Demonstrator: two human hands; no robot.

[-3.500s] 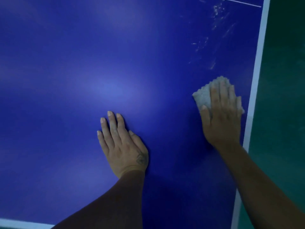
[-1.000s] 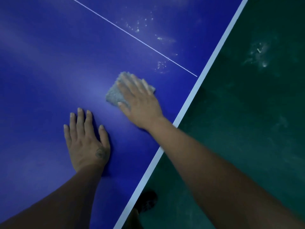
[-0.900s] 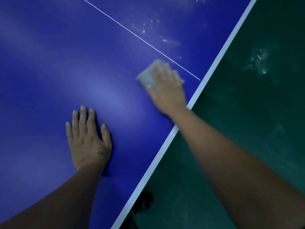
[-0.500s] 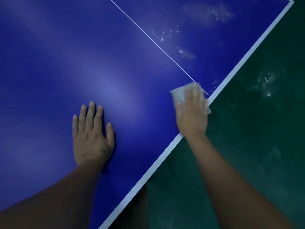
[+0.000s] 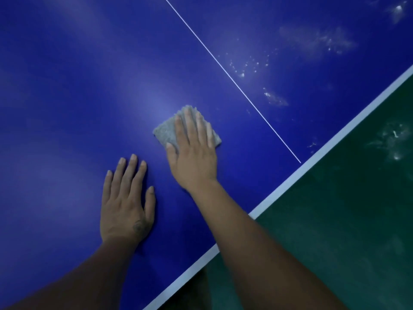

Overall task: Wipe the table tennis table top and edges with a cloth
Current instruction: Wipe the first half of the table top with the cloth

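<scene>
The blue table tennis table top [image 5: 89, 90] fills most of the head view. Its white edge stripe [image 5: 288, 182] runs diagonally from lower middle to the right side. A grey folded cloth [image 5: 166, 129] lies on the blue surface, left of the thin white centre line [image 5: 234, 83]. My right hand [image 5: 193, 153] presses flat on the cloth with straight fingers, covering most of it. My left hand [image 5: 126, 200] rests flat on the table just below and left of the cloth, holding nothing. Whitish dust smears [image 5: 274, 98] show right of the centre line.
Dark green floor [image 5: 346, 220] lies beyond the table's edge at the right, with pale scuff marks [image 5: 393, 142]. More dusty patches [image 5: 319, 40] sit on the far part of the table top.
My right hand has slid the cloth left, away from the white edge stripe and centre line toward the middle of the table. My left hand has stayed flat in place.
</scene>
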